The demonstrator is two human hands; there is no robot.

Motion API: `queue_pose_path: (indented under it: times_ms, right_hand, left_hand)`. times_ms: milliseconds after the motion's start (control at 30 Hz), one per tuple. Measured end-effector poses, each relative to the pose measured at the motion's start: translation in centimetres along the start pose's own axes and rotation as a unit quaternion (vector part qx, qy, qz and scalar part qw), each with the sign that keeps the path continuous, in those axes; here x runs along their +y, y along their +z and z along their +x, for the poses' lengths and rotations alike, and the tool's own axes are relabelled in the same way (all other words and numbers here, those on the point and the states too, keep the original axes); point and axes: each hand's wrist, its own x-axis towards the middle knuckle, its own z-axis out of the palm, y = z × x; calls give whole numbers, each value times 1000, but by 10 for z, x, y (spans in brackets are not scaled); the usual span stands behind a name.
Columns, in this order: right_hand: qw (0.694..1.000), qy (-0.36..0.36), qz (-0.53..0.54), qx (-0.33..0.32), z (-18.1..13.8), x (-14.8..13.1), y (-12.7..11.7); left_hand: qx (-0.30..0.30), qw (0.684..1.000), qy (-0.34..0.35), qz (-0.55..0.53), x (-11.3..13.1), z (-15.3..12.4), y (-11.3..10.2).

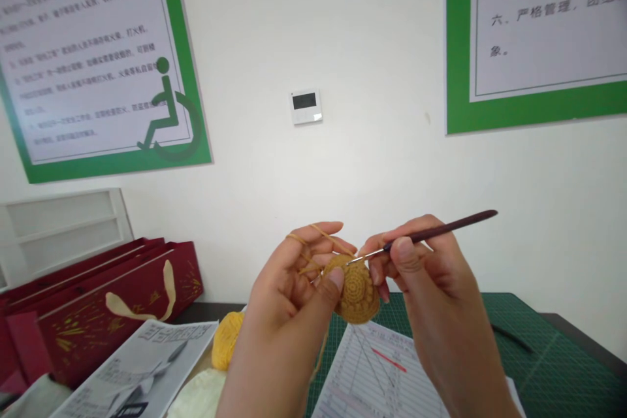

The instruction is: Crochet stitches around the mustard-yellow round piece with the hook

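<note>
A round mustard-yellow crochet piece [356, 287] is pinched between the thumb and fingers of my left hand [298, 294]. Yarn of the same colour loops over the raised left index finger and runs to the piece's top edge. My right hand [421, 274] grips a crochet hook [441, 230] with a dark handle and a thin metal shaft. The hook's tip meets the upper edge of the piece, close to the left thumb. Whether the tip is inside a stitch I cannot tell. A strand of yarn hangs below my left wrist.
A green cutting mat [553, 353] lies on the dark table, with a printed sheet [377, 379] on it. Left are a yellow yarn ball [228, 339], a pale yarn ball [198, 395], a printed paper [142, 372] and dark red gift bags [117, 313]. A white wall stands behind.
</note>
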Motion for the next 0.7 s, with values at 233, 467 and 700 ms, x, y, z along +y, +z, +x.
queue_pose_path:
  times_ms: [233, 467, 700]
  right_hand:
    - [1000, -21, 6, -9, -1, -2, 2]
    - [997, -50, -17, -48, 0, 2, -3]
    - [998, -40, 1, -52, -2, 1, -1]
  left_hand:
    - [15, 998, 17, 61, 4, 0, -3]
    - [2, 1000, -17, 12, 8, -2, -3]
    - [18, 999, -39, 8, 14, 0, -2]
